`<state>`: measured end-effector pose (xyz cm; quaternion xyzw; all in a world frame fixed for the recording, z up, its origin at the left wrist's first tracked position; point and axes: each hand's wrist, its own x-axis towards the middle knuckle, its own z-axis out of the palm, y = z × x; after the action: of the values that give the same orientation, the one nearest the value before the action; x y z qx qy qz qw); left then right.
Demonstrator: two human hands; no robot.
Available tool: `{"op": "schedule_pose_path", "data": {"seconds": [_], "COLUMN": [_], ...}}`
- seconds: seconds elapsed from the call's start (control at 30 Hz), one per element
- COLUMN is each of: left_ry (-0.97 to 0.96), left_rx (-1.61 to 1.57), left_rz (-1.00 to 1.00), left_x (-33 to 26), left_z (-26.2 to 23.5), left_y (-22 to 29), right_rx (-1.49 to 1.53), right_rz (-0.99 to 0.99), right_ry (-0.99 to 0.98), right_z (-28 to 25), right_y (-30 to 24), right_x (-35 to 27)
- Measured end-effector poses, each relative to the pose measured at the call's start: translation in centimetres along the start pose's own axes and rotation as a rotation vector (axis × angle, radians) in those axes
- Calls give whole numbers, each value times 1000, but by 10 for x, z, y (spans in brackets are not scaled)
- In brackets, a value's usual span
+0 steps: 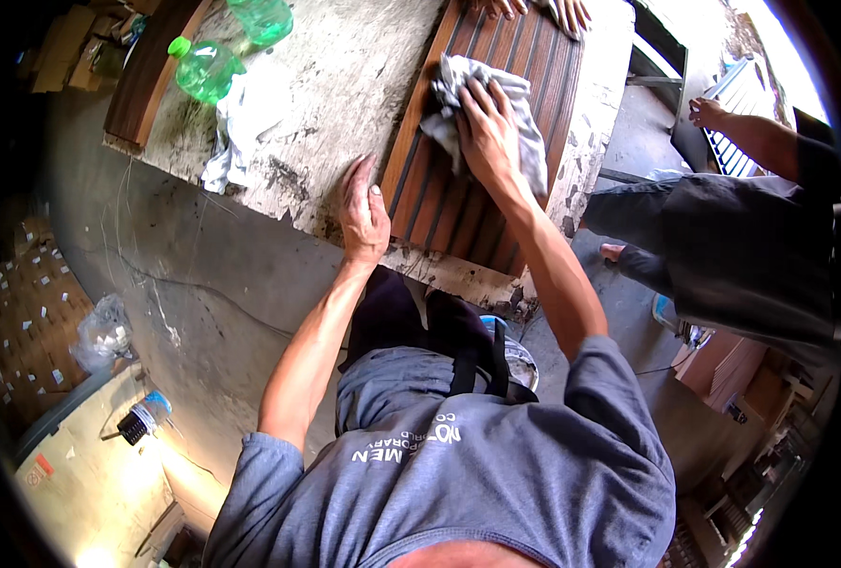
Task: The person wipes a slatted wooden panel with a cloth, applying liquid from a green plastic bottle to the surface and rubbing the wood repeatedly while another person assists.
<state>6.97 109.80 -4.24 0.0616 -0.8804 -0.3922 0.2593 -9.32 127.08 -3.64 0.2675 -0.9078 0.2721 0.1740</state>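
A slatted brown wooden panel [458,213] with dark grooves lies on the paint-worn worktable [321,95]. My right hand [488,128] presses a bunched grey-and-white rag [529,104] onto the panel, with its fingers over the cloth. At the panel's near left edge, my left hand [363,213] rests on its side, fingers stretched out and holding nothing. Across the table, another person's hands [534,11] touch the panel's far end; they are partly cut off by the frame.
Two green plastic bottles [207,71], a white cloth [236,133] and a dark wooden piece [150,80] sit on the table's left side. At right stands a co-worker [742,246] in dark clothes. A bucket [520,360] is on the floor near my legs.
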Motion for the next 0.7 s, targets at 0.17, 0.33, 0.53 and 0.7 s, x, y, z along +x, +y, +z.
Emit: {"op": "schedule_pose_path", "data": {"seconds": [0.17, 0.33, 0.53, 0.7], "left_ry": [71, -122, -223, -323], "left_rx": [67, 321, 147, 28], "left_rz": [27, 135, 265, 398], "left_x": [5, 5, 16, 30], "left_z": [-3, -9, -18, -37], "left_y": [4, -1, -21, -31], "right_rx": [251, -309, 95, 244], "right_rz": [-236, -432, -22, -227], "right_ry": [-365, -465, -113, -479], "right_z": [-16, -51, 1, -48], "right_y": [-69, -25, -35, -81], "right_x": [-56, -83, -25, -129]}}
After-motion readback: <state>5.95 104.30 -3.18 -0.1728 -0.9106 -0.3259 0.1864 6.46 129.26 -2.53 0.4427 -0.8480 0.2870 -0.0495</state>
